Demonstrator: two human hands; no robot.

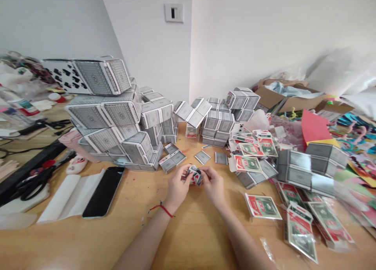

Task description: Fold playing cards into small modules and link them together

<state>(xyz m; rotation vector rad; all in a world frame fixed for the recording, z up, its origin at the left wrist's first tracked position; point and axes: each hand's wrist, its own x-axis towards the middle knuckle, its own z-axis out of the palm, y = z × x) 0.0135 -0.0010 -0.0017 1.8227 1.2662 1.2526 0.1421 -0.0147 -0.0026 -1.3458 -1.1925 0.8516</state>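
Note:
Between my two hands, low over the middle of the wooden table, are playing cards with red pips facing up. My left hand pinches their left side, a red string round its wrist. On the right side, the fingers of my right hand are closed on the same cards. How many cards there are, and whether they are folded, I cannot tell. Just beyond lie a folded card block, a loose grey-backed card and another card.
Stacked card blocks rise on the left, more blocks at the back right. A black phone, white paper roll and black scissors lie left. Red-green card boxes and a cardboard box are at right.

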